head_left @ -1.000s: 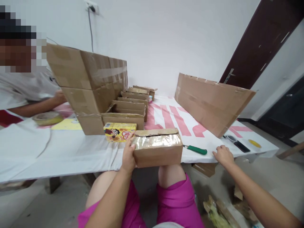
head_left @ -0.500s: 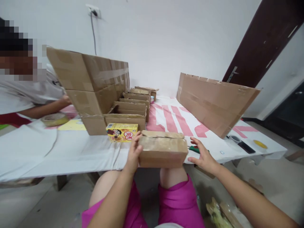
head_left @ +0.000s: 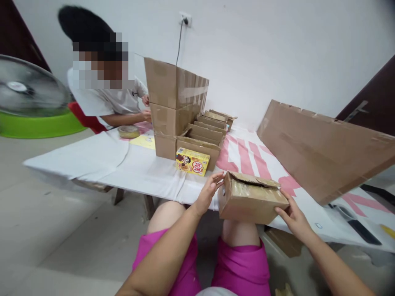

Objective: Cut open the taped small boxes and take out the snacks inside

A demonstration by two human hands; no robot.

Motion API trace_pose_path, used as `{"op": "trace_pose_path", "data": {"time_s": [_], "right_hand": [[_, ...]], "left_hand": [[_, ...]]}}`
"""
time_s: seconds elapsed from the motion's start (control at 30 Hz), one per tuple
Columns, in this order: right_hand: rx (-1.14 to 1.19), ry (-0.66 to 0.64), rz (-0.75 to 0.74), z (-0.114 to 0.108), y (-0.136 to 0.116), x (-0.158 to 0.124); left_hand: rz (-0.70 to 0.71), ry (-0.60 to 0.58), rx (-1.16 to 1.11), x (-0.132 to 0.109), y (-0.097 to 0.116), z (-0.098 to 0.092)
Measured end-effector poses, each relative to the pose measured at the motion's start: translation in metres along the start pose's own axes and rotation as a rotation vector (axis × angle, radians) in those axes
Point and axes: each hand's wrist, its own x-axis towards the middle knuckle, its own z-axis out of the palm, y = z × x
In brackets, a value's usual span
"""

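Observation:
A small brown cardboard box (head_left: 251, 205) sits at the table's front edge, above my knees. Clear tape covers its top, where a flap stands slightly raised with a dark gap. My right hand (head_left: 293, 216) grips the box's right end, thumb on the front and fingers behind. At the left end is my left hand (head_left: 210, 192), its fingers stretched and parted, the tips at the upper corner; whether they press on it I cannot tell. A yellow printed snack box (head_left: 193, 161) stands just beyond my left hand.
Stacked cardboard boxes (head_left: 165, 119) rise at left, beside a row of open cartons (head_left: 200, 142). A large cardboard panel (head_left: 321, 148) stands at right, near a black phone-like object (head_left: 364, 231). A tape roll (head_left: 128, 131) lies near a co-worker (head_left: 95, 96). A fan (head_left: 31, 88) stands far left.
My view has swung left, bringing the co-worker and fan into sight. My right hand has closed on the box's right end. The box has turned, showing its left end.

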Motion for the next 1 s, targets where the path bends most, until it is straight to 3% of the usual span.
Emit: {"op": "trace_pose_path", "data": {"time_s": [0.13,0.23,0.47,0.67,0.77,0.83,0.87,0.93,1.0], "right_hand": [[-0.066,-0.005,0.016,0.004,-0.009,0.000],[-0.064,0.000,-0.007,0.005,-0.009,0.000],[-0.118,0.004,-0.029,0.004,-0.006,-0.005],[-0.125,0.035,-0.104,0.002,-0.016,-0.006],[-0.161,0.246,-0.205,0.000,-0.032,-0.017],[-0.139,0.375,-0.271,0.002,-0.047,-0.031],[-0.101,0.361,-0.295,0.005,-0.056,-0.039],[0.033,0.165,-0.306,0.014,-0.074,-0.054],[0.227,-0.122,-0.245,0.027,-0.089,-0.065]], "left_hand": [[0.076,0.053,0.481,0.000,-0.002,-0.005],[0.048,0.041,0.791,0.000,0.003,-0.008],[0.005,0.018,0.891,0.000,0.003,-0.007],[0.114,0.164,0.903,0.003,-0.002,-0.008],[0.251,0.288,0.886,-0.003,0.010,-0.005],[0.448,0.296,0.951,-0.012,0.019,0.003],[0.606,0.260,1.028,-0.018,0.022,0.009],[0.919,0.143,1.188,-0.031,0.025,0.025],[1.100,0.023,1.283,-0.043,0.022,0.042]]}}
